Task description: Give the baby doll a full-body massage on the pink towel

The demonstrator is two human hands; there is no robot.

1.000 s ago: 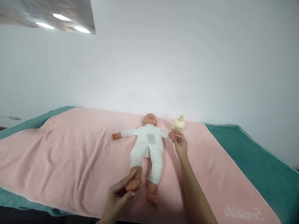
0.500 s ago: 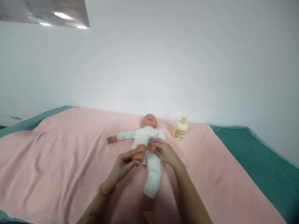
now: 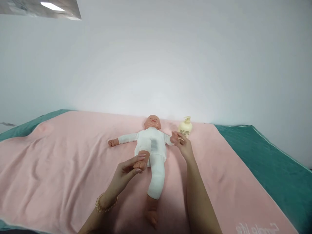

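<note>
Evidently, the person is handling two limbs of the doll (image 3: 157, 177), which is lying face up on the pink blanket (image 3: 80, 162). The left hand (image 3: 123, 175) is pinching one foot, its leg bending up; the right hand (image 3: 185, 149) is grasping the doll's opposite hand, near the pump bottle (image 3: 186, 126). Moving either limb is calling, I'd judge, for light, secure fingers.

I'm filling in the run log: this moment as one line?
doll: face-up on pink blanket | left hand: holds foot | right hand: holds doll's hand | pump bottle: upright
</note>
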